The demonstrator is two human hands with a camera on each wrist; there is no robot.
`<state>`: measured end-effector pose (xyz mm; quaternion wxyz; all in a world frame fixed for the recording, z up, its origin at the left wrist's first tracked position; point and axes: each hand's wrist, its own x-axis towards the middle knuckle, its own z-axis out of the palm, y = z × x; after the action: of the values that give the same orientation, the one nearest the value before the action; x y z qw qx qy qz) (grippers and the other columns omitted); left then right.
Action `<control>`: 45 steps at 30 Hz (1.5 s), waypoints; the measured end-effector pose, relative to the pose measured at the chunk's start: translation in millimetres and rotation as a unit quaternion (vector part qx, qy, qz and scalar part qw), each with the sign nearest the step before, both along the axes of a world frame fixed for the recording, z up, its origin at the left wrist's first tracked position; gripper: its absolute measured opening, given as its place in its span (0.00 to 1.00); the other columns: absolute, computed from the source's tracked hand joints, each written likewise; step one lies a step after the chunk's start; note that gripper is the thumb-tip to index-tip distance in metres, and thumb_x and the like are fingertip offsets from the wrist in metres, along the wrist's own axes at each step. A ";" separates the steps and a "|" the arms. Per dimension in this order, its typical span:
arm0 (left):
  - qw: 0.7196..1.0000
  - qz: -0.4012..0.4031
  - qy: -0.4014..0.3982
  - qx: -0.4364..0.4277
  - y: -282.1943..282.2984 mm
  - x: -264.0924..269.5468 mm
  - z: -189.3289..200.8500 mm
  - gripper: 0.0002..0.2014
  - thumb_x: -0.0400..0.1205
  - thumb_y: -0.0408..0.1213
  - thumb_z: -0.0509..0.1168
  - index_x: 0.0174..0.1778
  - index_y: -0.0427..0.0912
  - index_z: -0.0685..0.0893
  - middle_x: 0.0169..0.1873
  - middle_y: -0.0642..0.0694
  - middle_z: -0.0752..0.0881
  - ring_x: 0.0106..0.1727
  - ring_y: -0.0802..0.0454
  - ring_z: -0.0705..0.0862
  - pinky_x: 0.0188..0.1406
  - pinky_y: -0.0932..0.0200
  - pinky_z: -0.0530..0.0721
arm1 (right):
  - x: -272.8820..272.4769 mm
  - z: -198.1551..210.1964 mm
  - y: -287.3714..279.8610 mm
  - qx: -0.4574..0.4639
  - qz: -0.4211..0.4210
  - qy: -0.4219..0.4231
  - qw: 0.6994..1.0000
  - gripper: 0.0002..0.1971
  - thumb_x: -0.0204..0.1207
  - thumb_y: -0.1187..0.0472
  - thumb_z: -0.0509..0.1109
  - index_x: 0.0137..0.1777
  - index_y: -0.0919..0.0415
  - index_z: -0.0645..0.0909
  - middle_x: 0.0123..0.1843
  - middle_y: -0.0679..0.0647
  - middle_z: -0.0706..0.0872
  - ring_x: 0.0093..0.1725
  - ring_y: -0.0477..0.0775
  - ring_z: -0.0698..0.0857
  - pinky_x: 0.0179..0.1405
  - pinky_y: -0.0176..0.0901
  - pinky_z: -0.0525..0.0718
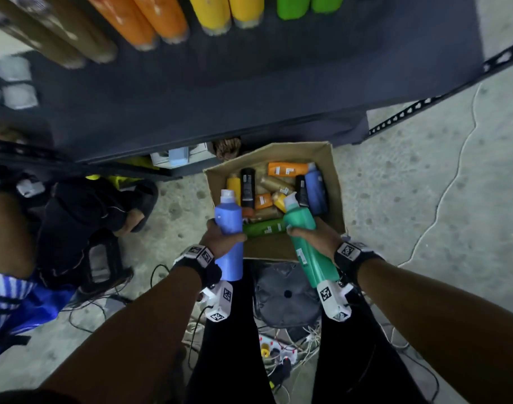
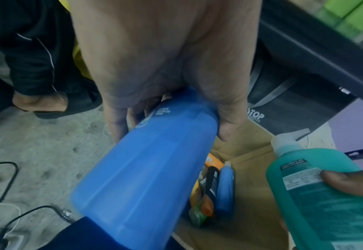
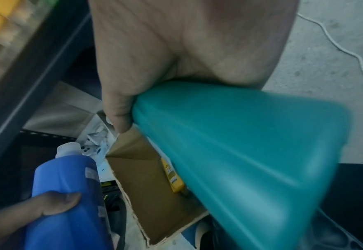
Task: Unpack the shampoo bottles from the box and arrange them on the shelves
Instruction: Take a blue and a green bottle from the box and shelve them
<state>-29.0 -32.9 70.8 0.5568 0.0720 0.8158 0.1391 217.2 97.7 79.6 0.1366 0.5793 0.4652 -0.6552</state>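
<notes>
Plastic, smooth and rigid, both bottles probably carry real weight if full and could slip, so a full wrap round the mid-body is the sound hold. The left hand (image 1: 220,239) is curled round the blue shampoo bottle (image 1: 229,228), the right hand (image 1: 313,240) round the teal shampoo bottle (image 1: 307,243), both above the near edge of the cardboard box (image 1: 332,182). Each has a pale cap; the teal one bears a printed label. More bottles lie jumbled inside.

The concrete floor (image 1: 424,199) carries an open cardboard box (image 1: 334,182) just beside the shelf's front edge (image 1: 220,132); cables (image 1: 447,185) trail across the floor right of the box.
</notes>
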 end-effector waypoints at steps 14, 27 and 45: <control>0.997 0.038 -0.028 0.057 18.9 28.0 140.5 0.39 0.78 0.37 0.81 0.80 0.38 0.68 0.70 0.37 0.81 0.68 0.34 0.83 0.65 0.39 0.84 | -1.8 137.4 5.5 0.035 -0.026 0.022 0.999 0.30 0.72 0.41 0.82 0.72 0.51 0.82 0.60 0.55 0.90 0.57 0.57 0.89 0.63 0.57 0.86; 0.971 -0.004 -0.022 0.236 35.2 39.7 233.1 0.36 0.76 0.39 0.82 0.74 0.57 0.69 0.62 0.47 0.86 0.55 0.49 0.89 0.51 0.46 0.91 | 2.4 229.3 20.3 0.156 -0.105 0.113 0.976 0.32 0.63 0.39 0.80 0.66 0.30 0.71 0.59 0.48 0.89 0.52 0.49 0.90 0.55 0.51 0.87; 0.867 -0.091 0.004 0.489 142.4 50.5 375.5 0.43 0.74 0.43 0.83 0.83 0.61 0.68 0.71 0.57 0.84 0.68 0.54 0.86 0.65 0.42 0.87 | 1.9 347.4 84.9 0.333 -0.230 0.314 0.859 0.38 0.70 0.46 0.81 0.80 0.32 0.70 0.65 0.39 0.88 0.63 0.44 0.89 0.58 0.48 0.84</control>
<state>21.5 109.5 446.3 0.4570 0.4094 0.6354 0.4689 219.2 182.6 427.0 -0.3727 0.4447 0.5273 -0.6207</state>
